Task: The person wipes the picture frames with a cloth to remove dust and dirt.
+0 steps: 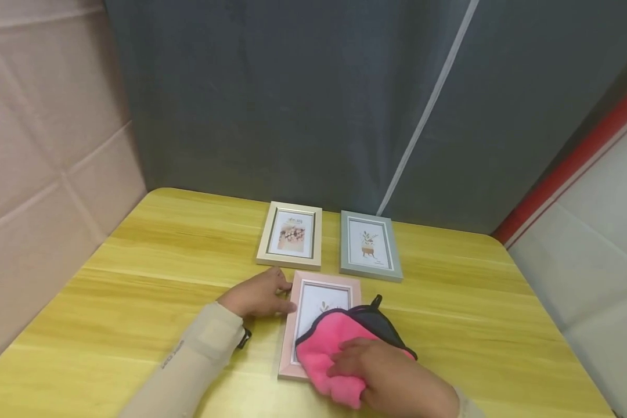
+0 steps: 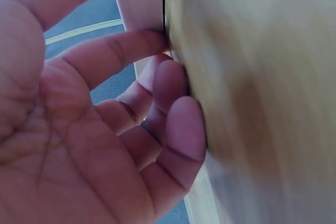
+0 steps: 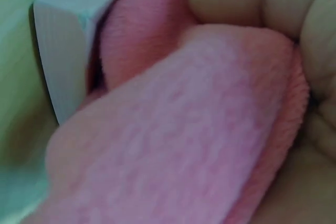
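A pink picture frame (image 1: 291,348) lies face up on the wooden table. My left hand (image 1: 259,293) is at its left edge, thumb and index finger against the frame. In the left wrist view, the index fingertip meets the frame's side (image 2: 142,3) right by the tabletop, and the other fingers (image 2: 185,129) curl beside it. My right hand (image 1: 378,371) grips a pink cleaning cloth (image 1: 324,348) with dark trim and a dark grey other side, over the frame's lower right part. Close up, the bunched cloth (image 3: 173,124) lies between thumb and palm, beside a frame corner (image 3: 63,51).
Behind the pink frame lie two more picture frames, a cream-gold one (image 1: 317,238) on the left and a grey-green one (image 1: 347,244) on the right. A dark grey curtain (image 1: 271,104) hangs along the back edge of the yellow wood-grain table (image 1: 136,278). Pale panels flank both sides.
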Motion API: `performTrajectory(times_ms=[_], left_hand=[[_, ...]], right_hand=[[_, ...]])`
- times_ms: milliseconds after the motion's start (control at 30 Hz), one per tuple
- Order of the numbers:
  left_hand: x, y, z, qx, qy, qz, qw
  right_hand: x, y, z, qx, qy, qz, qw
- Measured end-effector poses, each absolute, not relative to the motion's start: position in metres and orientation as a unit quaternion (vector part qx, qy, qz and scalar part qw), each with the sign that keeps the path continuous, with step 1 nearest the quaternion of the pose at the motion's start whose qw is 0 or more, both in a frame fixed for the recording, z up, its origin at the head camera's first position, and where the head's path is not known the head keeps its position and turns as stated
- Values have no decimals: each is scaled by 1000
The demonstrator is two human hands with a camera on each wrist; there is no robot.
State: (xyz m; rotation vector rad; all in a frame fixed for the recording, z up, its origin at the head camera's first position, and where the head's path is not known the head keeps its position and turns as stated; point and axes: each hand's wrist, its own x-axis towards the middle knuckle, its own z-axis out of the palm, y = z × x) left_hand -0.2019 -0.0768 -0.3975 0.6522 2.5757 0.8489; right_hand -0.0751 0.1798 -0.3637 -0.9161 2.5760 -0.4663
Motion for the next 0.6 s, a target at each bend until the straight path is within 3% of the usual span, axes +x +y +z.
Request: performTrajectory(times_ms=[300, 600], left_hand=[[-203, -77, -399, 230, 912, 293, 173], [-204, -76, -399, 236, 915, 281, 166]], right_hand=[[-75, 159, -386, -450, 881, -133, 59], [-73, 152, -392, -458, 884, -61, 66]])
